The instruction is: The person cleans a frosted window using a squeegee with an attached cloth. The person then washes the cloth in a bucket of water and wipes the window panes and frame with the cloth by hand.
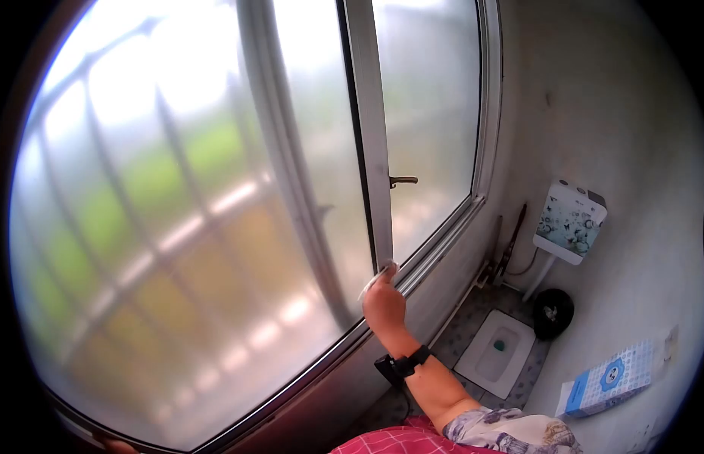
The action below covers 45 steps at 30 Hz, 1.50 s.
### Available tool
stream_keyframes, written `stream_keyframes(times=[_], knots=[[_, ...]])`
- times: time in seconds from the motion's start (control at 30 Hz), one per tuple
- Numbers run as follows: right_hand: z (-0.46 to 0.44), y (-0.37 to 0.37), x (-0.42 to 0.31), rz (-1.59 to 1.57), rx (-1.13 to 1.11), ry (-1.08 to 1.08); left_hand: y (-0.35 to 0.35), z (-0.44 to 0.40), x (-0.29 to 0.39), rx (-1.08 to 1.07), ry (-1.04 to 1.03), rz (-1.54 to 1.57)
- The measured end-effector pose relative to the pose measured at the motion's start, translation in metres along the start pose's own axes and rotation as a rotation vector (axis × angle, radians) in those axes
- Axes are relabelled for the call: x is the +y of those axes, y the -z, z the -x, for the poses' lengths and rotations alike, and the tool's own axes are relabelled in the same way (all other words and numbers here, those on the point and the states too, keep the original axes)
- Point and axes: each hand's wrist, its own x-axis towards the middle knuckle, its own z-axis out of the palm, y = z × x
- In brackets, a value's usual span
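My right hand is closed around a thin whitish cloth or tissue, mostly hidden by the fingers. It presses against the foot of the upright metal window frame, just above the bottom rail. A black strap with a small device circles the right wrist. Above the hand, a bronze window handle juts out sideways. Frosted glass fills the left side of the view. At the lower left edge a sliver of my left hand shows by the window frame, its fingers mostly hidden.
A white squat toilet is set in the floor at right. Beside it stand a black bin and a wall-mounted cistern with floral print. A blue-and-white tissue pack hangs on the right wall. Long-handled tools lean in the corner.
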Motion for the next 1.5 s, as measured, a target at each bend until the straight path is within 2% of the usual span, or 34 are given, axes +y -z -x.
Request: stream_keyframes(times=[0.1,0.17,0.3,0.37,0.47,0.5,0.53,0.63,0.7,0.83,0.9,0.97,1.03,1.13,1.23,1.27,1.3,1.37,1.5], knots=[[-0.045,0.062,-0.041,-0.145,0.198,0.075,-0.003,-0.003,0.008,-0.020,0.048,0.107],[-0.075,0.099,-0.065,0.016,0.302,0.101,-0.005,-0.005,0.012,-0.012,0.044,0.066],[-0.086,0.097,-0.064,0.005,0.400,0.111,-0.001,-0.007,0.010,-0.004,0.030,0.005],[-0.075,0.086,-0.050,0.026,0.324,0.096,0.003,-0.007,0.007,-0.001,0.019,-0.015],[-0.040,0.035,-0.020,0.044,0.092,0.020,0.000,-0.004,0.009,-0.015,0.027,-0.012],[-0.027,0.017,-0.007,0.019,0.072,0.014,-0.006,0.001,0.036,-0.034,0.102,0.067],[-0.013,-0.003,0.003,0.045,-0.053,-0.061,-0.009,0.004,0.051,-0.052,0.178,0.146],[0.023,-0.039,0.031,-0.027,-0.179,-0.147,-0.014,-0.003,0.054,-0.010,0.108,0.049],[0.034,-0.049,0.046,-0.158,-0.352,-0.226,-0.017,-0.004,0.053,0.009,0.087,0.010],[0.039,-0.055,0.051,-0.086,-0.282,-0.159,-0.014,-0.011,0.052,0.032,0.057,-0.026],[0.022,-0.037,0.047,-0.099,-0.255,-0.114,-0.013,-0.010,0.052,0.044,0.052,-0.038],[-0.005,-0.003,0.031,-0.190,-0.104,-0.083,-0.013,-0.012,0.056,0.049,0.037,-0.057],[-0.035,0.026,0.017,-0.112,0.041,-0.009,-0.013,-0.013,0.059,0.056,0.023,-0.077],[-0.045,0.041,0.012,-0.019,0.066,0.022,-0.008,-0.013,0.060,0.063,0.008,-0.102],[-0.026,0.010,0.026,-0.082,0.047,0.007,-0.006,-0.013,0.058,0.071,-0.008,-0.141],[-0.012,-0.002,0.032,-0.064,-0.085,-0.050,-0.005,-0.014,0.059,0.074,-0.014,-0.157],[0.004,-0.017,0.039,-0.065,-0.097,-0.049,-0.003,-0.015,0.059,0.076,-0.023,-0.173],[0.025,-0.044,0.053,-0.040,-0.353,-0.165,-0.005,-0.015,0.060,0.085,-0.041,-0.195],[0.039,-0.063,0.060,0.013,-0.361,-0.158,0.004,-0.015,0.061,0.096,-0.083,-0.243]])
